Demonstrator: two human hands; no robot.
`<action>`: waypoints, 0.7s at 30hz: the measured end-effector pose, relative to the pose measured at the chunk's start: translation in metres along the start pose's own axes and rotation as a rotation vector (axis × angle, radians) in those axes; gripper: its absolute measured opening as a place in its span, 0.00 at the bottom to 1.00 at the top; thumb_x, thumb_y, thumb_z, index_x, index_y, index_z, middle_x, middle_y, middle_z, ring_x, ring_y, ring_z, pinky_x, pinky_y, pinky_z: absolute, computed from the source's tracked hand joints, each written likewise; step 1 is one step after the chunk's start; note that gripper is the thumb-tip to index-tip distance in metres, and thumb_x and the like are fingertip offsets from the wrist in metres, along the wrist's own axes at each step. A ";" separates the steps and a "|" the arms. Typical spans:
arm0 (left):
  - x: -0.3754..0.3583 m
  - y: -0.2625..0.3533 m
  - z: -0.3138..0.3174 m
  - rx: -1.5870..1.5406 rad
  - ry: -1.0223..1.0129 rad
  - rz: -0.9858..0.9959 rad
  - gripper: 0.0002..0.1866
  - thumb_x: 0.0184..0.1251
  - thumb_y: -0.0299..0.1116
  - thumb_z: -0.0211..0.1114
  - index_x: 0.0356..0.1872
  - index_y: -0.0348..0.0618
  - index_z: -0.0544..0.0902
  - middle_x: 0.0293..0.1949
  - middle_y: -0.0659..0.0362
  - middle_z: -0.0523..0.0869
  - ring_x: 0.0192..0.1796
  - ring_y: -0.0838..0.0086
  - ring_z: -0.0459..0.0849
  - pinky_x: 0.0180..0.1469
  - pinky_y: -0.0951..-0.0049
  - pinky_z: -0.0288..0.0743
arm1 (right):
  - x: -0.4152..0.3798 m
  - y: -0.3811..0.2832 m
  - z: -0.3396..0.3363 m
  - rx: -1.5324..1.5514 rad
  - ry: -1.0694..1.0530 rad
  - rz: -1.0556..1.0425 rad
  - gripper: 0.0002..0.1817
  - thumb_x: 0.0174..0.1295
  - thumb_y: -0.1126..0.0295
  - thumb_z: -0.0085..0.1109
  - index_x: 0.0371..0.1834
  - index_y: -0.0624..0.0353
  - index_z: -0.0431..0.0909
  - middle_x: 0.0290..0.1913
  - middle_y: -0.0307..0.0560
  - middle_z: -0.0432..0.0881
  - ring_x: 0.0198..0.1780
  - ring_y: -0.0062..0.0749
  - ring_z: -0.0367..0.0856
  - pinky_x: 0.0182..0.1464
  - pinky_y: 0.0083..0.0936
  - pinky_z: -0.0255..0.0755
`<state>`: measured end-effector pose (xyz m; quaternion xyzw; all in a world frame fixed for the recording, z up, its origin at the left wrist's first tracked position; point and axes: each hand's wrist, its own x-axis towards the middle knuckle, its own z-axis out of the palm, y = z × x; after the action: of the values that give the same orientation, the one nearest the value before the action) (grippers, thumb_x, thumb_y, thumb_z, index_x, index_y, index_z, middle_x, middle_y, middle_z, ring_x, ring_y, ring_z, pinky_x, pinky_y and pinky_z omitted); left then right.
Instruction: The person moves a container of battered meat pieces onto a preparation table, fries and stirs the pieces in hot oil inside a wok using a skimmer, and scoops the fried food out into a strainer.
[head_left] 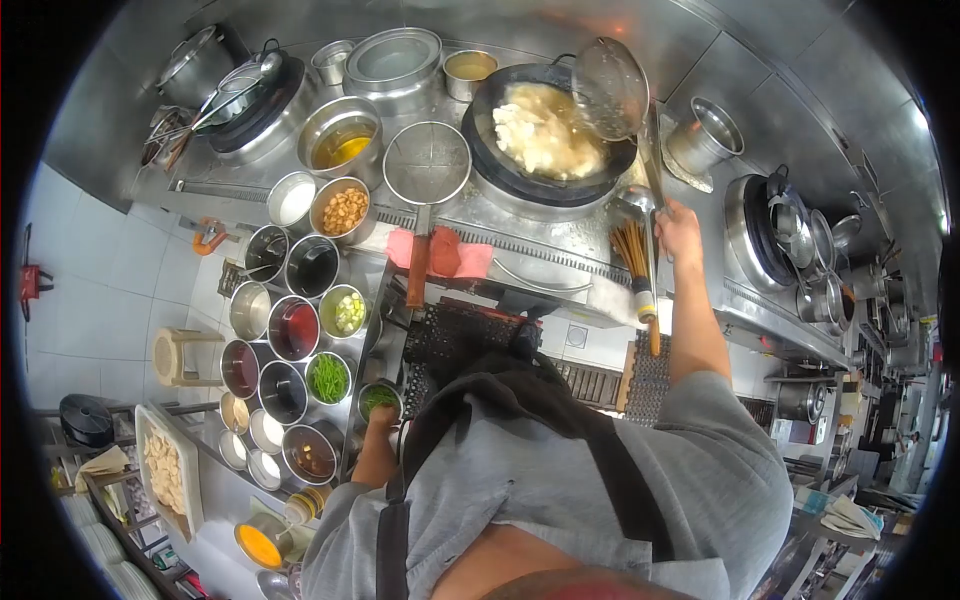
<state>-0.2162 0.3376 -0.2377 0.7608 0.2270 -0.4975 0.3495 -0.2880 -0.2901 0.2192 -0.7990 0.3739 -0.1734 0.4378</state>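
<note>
My right hand is closed around the handle of a round strainer, whose mesh bowl hangs over the right side of a black wok. Pale pieces lie in cloudy liquid in the wok. Just left of that hand are a bamboo brush and a metal ladle. Low on the left, my left hand is at the rim of a metal container of chopped greens; its fingers are mostly hidden.
Another strainer with a wooden handle lies left of the wok, by a pink cloth. Oil sits in a pot. Several ingredient containers, one with green pieces, stand at the left. A metal pot is at the right.
</note>
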 end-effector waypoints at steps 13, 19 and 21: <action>-0.016 -0.017 0.034 0.125 -0.118 -0.046 0.07 0.64 0.35 0.59 0.36 0.44 0.82 0.29 0.56 0.84 0.34 0.70 0.85 0.31 0.66 0.80 | 0.046 0.036 0.103 0.675 -0.130 0.331 0.05 0.56 0.78 0.52 0.23 0.63 0.71 0.17 0.46 0.74 0.10 0.24 0.64 0.08 0.18 0.46; -0.041 0.007 0.040 0.027 0.070 -0.112 0.10 0.63 0.40 0.60 0.36 0.46 0.81 0.27 0.58 0.83 0.33 0.70 0.85 0.27 0.64 0.78 | 0.126 0.042 0.136 0.769 -0.163 0.323 0.03 0.57 0.78 0.51 0.28 0.65 0.73 0.17 0.46 0.75 0.09 0.24 0.65 0.07 0.19 0.46; -0.039 0.019 0.035 -0.037 0.061 -0.085 0.09 0.63 0.38 0.58 0.36 0.46 0.81 0.27 0.57 0.82 0.32 0.69 0.85 0.26 0.64 0.78 | 0.138 0.046 0.112 0.703 -0.170 0.278 0.02 0.57 0.78 0.51 0.30 0.65 0.74 0.17 0.45 0.75 0.09 0.24 0.65 0.07 0.19 0.47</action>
<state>-0.2395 0.2985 -0.2054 0.7586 0.2787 -0.4842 0.3353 -0.1500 -0.3456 0.1117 -0.5535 0.3588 -0.1630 0.7337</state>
